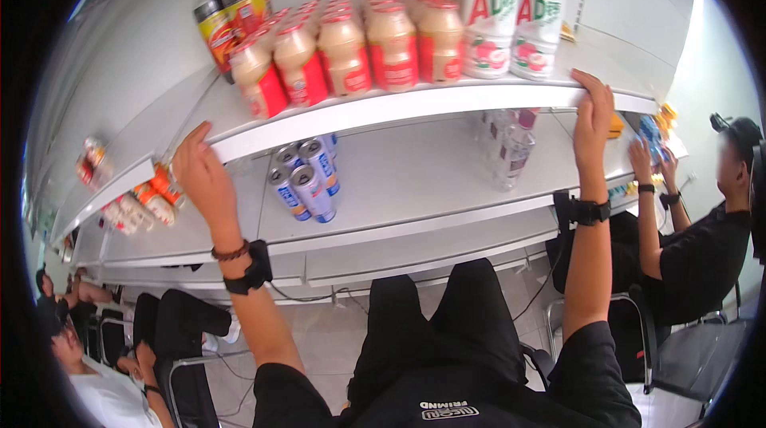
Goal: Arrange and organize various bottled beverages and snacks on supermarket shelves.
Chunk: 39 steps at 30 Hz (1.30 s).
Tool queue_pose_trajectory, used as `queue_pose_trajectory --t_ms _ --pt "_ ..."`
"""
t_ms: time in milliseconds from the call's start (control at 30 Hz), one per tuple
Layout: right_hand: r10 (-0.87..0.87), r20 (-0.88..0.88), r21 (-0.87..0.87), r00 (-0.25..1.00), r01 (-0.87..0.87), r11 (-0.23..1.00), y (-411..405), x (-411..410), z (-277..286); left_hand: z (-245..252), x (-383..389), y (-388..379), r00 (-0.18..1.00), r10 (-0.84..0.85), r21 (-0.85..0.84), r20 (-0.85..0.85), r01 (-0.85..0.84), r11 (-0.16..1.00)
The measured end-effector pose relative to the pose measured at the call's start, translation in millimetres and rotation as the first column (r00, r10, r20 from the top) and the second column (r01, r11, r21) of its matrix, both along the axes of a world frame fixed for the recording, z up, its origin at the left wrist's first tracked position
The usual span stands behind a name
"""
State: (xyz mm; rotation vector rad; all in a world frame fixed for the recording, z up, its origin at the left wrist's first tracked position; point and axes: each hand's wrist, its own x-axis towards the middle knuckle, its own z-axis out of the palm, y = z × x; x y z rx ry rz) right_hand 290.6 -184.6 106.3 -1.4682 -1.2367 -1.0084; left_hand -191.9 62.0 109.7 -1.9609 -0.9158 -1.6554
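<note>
My left hand (203, 179) rests at the left part of the upper white shelf's front edge (395, 108), with no item in it. Toward the right end of that edge lies my right hand (593, 123), fingers over the top, beside two large white drink bottles (489, 15). Rows of small red-capped drink bottles (392, 51) stand on the shelf between my hands. Two dark soda bottles with yellow and red labels (218, 36) are behind them at the left. Black bands are on both my wrists.
The shelf below holds silver-blue cans (312, 185) and clear plastic bottles (513, 156). Orange and white bottles (157, 200) lie on shelving at the left. A co-worker (706, 236) sits at the right, hands at blue packages. Another person (102, 380) sits at the lower left. Cables run under the shelves.
</note>
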Motion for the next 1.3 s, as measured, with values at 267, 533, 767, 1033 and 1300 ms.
queue_pose_trajectory --t_ms 267,533,767,1033,1300 --pt "-0.032 -0.053 0.025 0.998 0.033 0.999 1.8 -8.5 -0.4 0.5 2.8 -4.9 0.999 0.037 -0.044 -0.002 -0.038 0.998" --pt "-0.067 -0.056 -0.017 0.996 0.066 0.998 0.5 -11.5 -0.3 2.5 3.8 -5.0 1.0 0.022 -0.042 0.003 -0.022 0.999" --pt "-0.086 -0.197 0.341 0.977 0.15 0.928 0.3 25.6 -102.7 -0.5 7.9 -2.7 0.996 0.061 0.008 0.063 -0.062 0.998" --pt "-0.056 -0.68 -0.458 0.731 -0.364 0.811 77.1 180.0 -117.5 5.9 1.3 -8.7 0.992 0.082 0.057 0.099 -0.088 0.994" --pt "-0.038 -0.271 -0.379 0.962 -0.071 0.923 100.1 241.9 -151.9 3.9 2.9 -8.2 0.992 0.03 0.031 0.123 -0.034 0.999"
